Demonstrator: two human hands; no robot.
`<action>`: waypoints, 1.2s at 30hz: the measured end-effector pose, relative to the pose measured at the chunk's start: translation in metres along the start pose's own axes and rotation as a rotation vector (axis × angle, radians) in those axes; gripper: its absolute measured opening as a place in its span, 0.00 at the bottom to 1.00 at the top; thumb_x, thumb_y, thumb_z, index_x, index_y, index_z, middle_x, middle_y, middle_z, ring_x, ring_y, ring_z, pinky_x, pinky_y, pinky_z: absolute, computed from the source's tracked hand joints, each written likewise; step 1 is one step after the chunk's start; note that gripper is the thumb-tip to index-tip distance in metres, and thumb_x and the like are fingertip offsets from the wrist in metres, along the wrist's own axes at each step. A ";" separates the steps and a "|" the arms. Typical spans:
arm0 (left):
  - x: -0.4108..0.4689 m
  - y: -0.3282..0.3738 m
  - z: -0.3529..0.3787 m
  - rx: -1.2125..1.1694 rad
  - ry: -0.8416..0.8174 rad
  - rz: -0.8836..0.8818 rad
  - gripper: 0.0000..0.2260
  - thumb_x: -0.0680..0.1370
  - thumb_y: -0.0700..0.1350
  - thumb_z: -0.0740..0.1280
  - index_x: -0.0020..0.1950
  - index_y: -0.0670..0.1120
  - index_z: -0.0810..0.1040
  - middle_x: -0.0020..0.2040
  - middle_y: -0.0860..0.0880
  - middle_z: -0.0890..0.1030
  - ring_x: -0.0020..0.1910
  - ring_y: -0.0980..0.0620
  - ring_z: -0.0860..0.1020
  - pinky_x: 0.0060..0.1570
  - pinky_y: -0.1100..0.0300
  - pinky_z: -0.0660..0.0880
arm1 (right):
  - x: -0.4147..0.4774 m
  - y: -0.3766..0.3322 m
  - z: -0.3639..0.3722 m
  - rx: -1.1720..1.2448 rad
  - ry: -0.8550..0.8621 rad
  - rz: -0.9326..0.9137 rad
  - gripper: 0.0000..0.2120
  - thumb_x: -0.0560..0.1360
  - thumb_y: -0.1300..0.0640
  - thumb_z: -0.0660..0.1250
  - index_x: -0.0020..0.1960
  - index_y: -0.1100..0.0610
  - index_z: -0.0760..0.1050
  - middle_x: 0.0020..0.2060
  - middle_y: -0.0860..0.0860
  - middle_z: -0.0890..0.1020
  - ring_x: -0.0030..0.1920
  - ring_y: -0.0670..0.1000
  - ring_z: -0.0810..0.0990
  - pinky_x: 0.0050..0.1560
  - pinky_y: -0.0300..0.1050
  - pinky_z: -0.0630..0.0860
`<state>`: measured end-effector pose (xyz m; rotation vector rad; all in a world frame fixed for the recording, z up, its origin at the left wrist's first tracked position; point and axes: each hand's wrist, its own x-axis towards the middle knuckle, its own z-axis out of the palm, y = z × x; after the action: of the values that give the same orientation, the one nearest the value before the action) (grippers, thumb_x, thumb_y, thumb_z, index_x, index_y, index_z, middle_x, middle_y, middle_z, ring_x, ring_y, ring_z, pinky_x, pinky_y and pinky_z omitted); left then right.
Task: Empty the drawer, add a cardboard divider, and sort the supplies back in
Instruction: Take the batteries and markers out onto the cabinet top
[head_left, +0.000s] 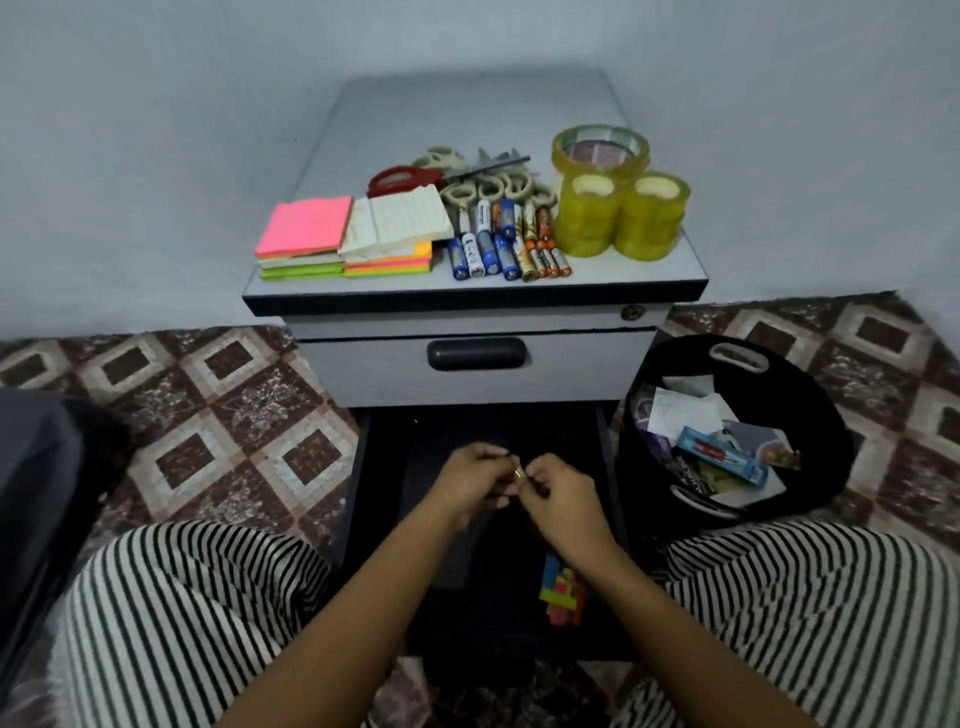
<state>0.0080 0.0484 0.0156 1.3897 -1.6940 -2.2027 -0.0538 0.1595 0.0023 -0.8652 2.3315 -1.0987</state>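
over the open drawer (387, 457), a small object (519, 474) is pinched between the left hand (475, 480) and the right hand (560, 496), likely meant to join the supplies (493, 234) grouped on the worktop (467, 114).

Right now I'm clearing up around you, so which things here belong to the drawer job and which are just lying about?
Job: open drawer, sticky notes, scissors, batteries, tape rolls, coloured bits inside it, small gold piece pinched by left hand and right hand.
Lying about: black basket of papers and packets, dark object at left edge.
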 end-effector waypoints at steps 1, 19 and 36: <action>-0.005 0.014 0.000 -0.015 0.002 0.050 0.02 0.78 0.39 0.65 0.47 0.45 0.73 0.36 0.47 0.78 0.30 0.56 0.76 0.32 0.63 0.73 | 0.001 -0.012 -0.007 0.032 0.050 -0.028 0.04 0.73 0.60 0.69 0.46 0.61 0.78 0.41 0.53 0.81 0.43 0.51 0.79 0.40 0.33 0.70; -0.052 0.236 -0.019 0.742 0.454 0.855 0.09 0.75 0.45 0.67 0.52 0.42 0.81 0.48 0.46 0.83 0.41 0.54 0.76 0.39 0.63 0.68 | 0.090 -0.185 -0.098 -0.152 0.367 -0.430 0.09 0.76 0.59 0.64 0.52 0.63 0.79 0.46 0.58 0.82 0.47 0.56 0.80 0.46 0.48 0.76; -0.015 0.246 -0.029 1.039 0.393 0.786 0.11 0.75 0.41 0.63 0.42 0.36 0.82 0.44 0.36 0.81 0.40 0.48 0.72 0.37 0.55 0.68 | 0.117 -0.188 -0.095 -0.387 0.288 -0.360 0.09 0.75 0.61 0.63 0.50 0.65 0.79 0.46 0.61 0.81 0.49 0.60 0.79 0.41 0.46 0.69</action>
<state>-0.0778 -0.0653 0.2189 0.8211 -2.6457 -0.5768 -0.1278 0.0363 0.1954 -1.3933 2.7569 -0.9697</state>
